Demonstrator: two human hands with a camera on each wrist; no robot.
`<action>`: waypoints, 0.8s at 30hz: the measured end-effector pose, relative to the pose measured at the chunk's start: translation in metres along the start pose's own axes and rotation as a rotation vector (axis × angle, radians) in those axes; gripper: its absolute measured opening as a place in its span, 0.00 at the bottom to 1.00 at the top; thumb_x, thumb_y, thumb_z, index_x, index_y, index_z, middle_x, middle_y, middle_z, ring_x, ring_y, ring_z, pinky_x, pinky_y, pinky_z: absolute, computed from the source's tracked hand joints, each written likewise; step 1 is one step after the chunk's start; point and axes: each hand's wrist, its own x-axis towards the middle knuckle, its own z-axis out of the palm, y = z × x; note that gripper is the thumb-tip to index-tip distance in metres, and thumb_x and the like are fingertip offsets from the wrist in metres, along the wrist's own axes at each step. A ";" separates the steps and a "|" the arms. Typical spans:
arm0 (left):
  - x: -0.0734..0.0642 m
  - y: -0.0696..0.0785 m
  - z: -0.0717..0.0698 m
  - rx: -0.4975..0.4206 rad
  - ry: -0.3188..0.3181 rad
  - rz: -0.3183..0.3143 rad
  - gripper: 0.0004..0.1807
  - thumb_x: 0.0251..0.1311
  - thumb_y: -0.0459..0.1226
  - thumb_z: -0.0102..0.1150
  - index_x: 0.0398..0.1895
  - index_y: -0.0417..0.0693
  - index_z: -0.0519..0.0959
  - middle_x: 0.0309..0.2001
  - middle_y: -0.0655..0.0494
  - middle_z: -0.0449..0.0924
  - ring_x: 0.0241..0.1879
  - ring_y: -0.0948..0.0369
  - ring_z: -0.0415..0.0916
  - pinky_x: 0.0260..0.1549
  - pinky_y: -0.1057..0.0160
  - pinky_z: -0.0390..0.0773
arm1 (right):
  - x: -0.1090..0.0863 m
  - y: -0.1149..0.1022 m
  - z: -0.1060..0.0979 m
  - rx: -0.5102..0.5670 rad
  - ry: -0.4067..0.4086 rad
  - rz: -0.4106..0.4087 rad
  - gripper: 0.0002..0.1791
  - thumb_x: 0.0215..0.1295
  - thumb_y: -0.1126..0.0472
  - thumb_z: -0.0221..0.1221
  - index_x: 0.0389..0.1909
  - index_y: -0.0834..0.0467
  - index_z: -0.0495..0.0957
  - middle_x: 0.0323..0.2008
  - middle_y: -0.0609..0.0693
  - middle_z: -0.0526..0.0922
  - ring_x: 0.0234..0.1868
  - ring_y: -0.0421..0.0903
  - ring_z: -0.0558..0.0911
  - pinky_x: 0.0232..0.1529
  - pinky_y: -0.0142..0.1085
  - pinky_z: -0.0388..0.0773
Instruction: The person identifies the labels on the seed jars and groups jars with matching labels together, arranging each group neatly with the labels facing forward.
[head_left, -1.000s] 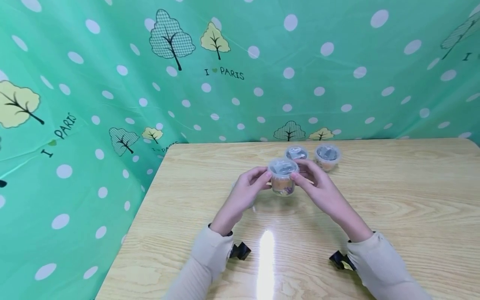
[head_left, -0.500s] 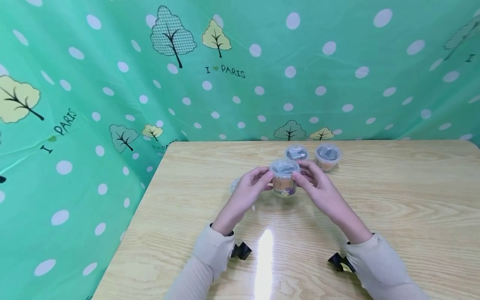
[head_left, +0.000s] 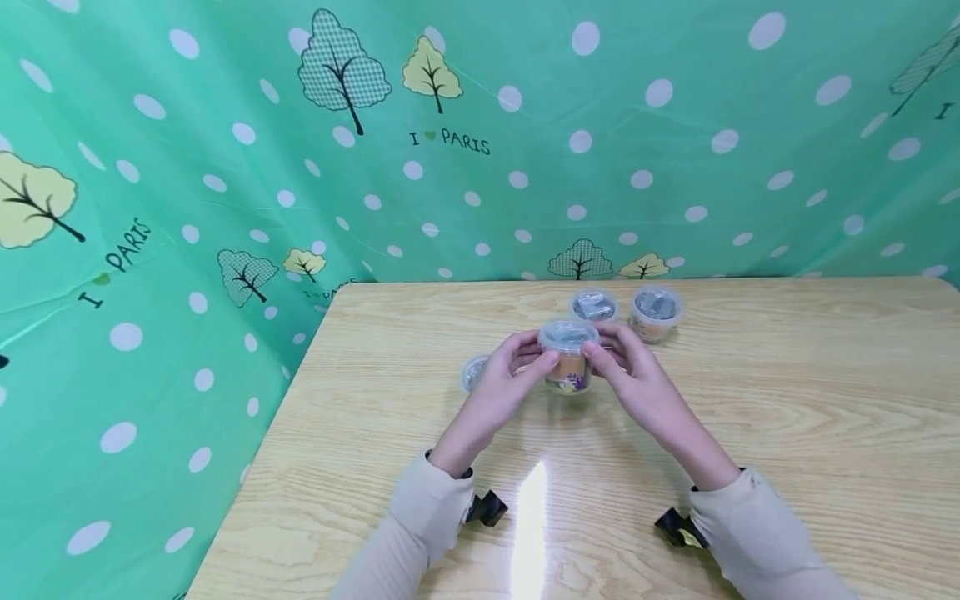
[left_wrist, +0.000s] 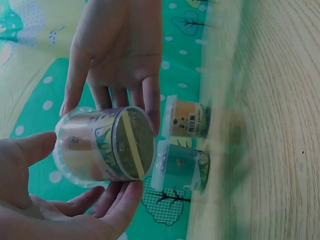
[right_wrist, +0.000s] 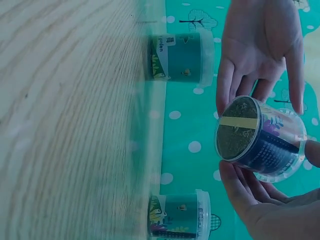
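A clear lidded plastic cup [head_left: 568, 367] with a printed orange wrap hangs above the table, between both hands. Its flat underside, dark like soil with a yellow strip across it, shows in the left wrist view, where the cup [left_wrist: 107, 145] is tipped on its side by the camera angle. My left hand [head_left: 498, 383] grips the cup's left side, thumb on the front near the lid. From the right, my right hand [head_left: 637, 375] holds it with the thumb at the rim and fingers behind. In the right wrist view, dark small print covers part of the cup [right_wrist: 265, 140].
Two similar lidded cups stand at the back, one [head_left: 595, 305] behind the held cup and another [head_left: 656, 313] to its right. A further cup [head_left: 474, 372] is partly hidden behind the left hand. The wood-grain table [head_left: 810, 417] meets a green dotted cloth [head_left: 480, 200].
The held cup has shifted slightly right. My left thumb has slid right, further across its front, and more of the cup behind the left hand shows.
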 end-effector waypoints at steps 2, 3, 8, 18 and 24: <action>0.000 0.000 0.002 -0.005 0.004 0.003 0.32 0.69 0.45 0.57 0.70 0.39 0.64 0.64 0.44 0.72 0.63 0.51 0.71 0.64 0.55 0.74 | 0.000 0.000 0.001 -0.006 0.007 0.004 0.32 0.77 0.47 0.48 0.71 0.65 0.57 0.64 0.66 0.72 0.65 0.61 0.73 0.65 0.53 0.73; 0.000 0.000 0.003 -0.008 0.008 0.007 0.32 0.69 0.45 0.58 0.70 0.38 0.64 0.64 0.43 0.72 0.63 0.50 0.71 0.64 0.55 0.74 | 0.000 0.000 0.001 -0.006 0.011 0.006 0.33 0.77 0.47 0.48 0.71 0.65 0.58 0.64 0.66 0.72 0.65 0.61 0.73 0.65 0.53 0.73; -0.001 0.000 0.006 -0.011 0.027 -0.001 0.32 0.69 0.46 0.57 0.70 0.40 0.64 0.63 0.44 0.73 0.62 0.52 0.72 0.63 0.57 0.74 | 0.000 -0.001 0.003 0.008 0.019 0.020 0.34 0.76 0.46 0.49 0.71 0.65 0.57 0.64 0.66 0.71 0.66 0.62 0.72 0.66 0.54 0.71; -0.001 0.003 -0.002 -0.047 0.022 -0.039 0.33 0.69 0.49 0.56 0.70 0.40 0.64 0.64 0.46 0.72 0.64 0.53 0.72 0.64 0.57 0.73 | 0.000 -0.001 -0.001 0.002 -0.020 -0.058 0.29 0.79 0.50 0.45 0.69 0.66 0.59 0.61 0.64 0.74 0.60 0.58 0.76 0.62 0.49 0.76; -0.002 0.005 -0.004 -0.082 -0.002 -0.040 0.31 0.70 0.47 0.56 0.69 0.39 0.65 0.62 0.45 0.75 0.61 0.53 0.74 0.62 0.58 0.75 | 0.001 -0.002 -0.004 0.038 -0.056 -0.059 0.29 0.79 0.51 0.46 0.72 0.64 0.59 0.65 0.64 0.70 0.66 0.59 0.72 0.65 0.44 0.73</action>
